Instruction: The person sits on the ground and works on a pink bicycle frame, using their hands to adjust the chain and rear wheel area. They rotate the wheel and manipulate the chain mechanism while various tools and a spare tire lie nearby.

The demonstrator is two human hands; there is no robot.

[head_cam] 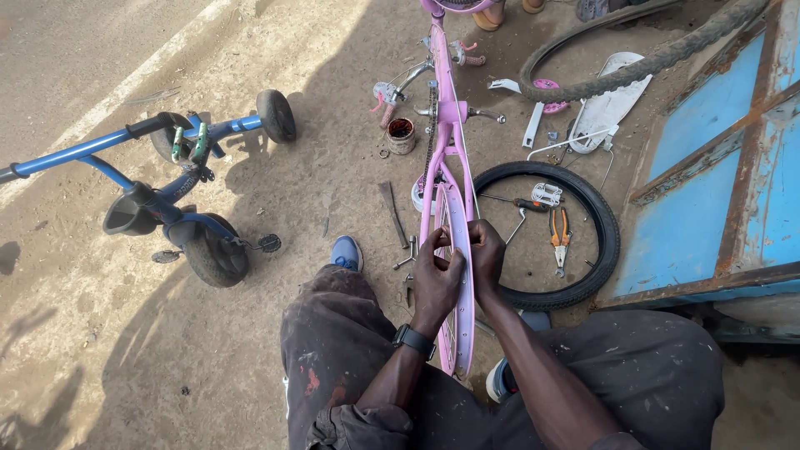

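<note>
So both hands, left hand (435,279) and right hand (486,254), are clamped on the pink wheel rim (459,283) of the upside-down pink bike (446,117), maybe pinching a spoke. Loose black tyre (583,208) and pliers (560,233) lie just right, on the dirt ground.

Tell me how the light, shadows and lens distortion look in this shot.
Head view: hard sunlight, sharp focus; a long shadow falls across the ground by the blue tricycle; both hands on the pink wheel rim sit in shade; wide-angle bending curves the frame edges.

Pink rim (461,275), blue tricycle (179,187)
</note>
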